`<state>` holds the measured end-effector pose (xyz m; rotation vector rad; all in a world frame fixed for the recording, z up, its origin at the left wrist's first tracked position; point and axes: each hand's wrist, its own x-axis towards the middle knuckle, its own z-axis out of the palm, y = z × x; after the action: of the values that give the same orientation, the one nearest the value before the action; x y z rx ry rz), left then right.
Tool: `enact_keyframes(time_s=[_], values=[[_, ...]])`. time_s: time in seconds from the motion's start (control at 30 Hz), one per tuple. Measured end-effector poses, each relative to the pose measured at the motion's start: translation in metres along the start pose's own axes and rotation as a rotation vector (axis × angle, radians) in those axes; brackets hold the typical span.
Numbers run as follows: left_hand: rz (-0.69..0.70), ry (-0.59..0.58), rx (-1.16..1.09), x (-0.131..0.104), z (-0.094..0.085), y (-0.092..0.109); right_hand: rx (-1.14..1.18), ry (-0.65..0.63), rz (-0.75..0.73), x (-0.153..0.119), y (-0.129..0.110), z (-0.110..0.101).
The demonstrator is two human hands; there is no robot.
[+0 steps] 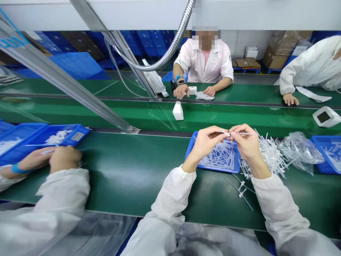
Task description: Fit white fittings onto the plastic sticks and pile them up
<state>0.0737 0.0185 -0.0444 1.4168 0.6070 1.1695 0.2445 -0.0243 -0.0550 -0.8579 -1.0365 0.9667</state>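
Note:
My left hand (207, 141) pinches one end of a small white plastic piece (227, 134). Against it, fingertips meeting, my right hand (246, 140) grips a thin translucent tube (249, 134) that sticks out to the right. Both hands are raised over a blue tray (187, 151) holding many thin clear tubes (220, 156). Right of the tray lies a heap of white tubes with fittings (273, 154). Two tubes with white connectors (242, 193) rest on the green table below the tray.
A crumpled clear bag (302, 151) and another blue tray (330, 169) are at the right. Blue trays (80, 135) and a neighbour's hands (64, 158) are at the left. A white device (178, 111) stands on the green belt (149, 115). Metal posts (106, 113) slant across the left; people sit opposite.

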Motion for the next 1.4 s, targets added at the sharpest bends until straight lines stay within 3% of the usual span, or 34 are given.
enact_keyframes(time_s=[0.27,0.67,0.87,1.1,1.4], values=[[0.037,0.019,-0.009,0.0,0.0,-0.002,0.122,0.087,0.022,-0.001,-0.004,0.014],[0.078,0.04,-0.001,0.001,-0.003,-0.002,0.21,0.113,0.035,-0.002,0.0,0.021],[0.121,0.036,0.034,0.002,-0.002,-0.002,0.209,0.096,0.066,-0.001,0.0,0.019],[0.045,0.029,-0.069,0.001,0.0,-0.005,0.167,0.085,0.043,-0.002,0.0,0.016],[0.082,0.003,0.04,-0.001,-0.004,0.001,0.069,0.05,0.01,-0.002,0.002,0.01]])
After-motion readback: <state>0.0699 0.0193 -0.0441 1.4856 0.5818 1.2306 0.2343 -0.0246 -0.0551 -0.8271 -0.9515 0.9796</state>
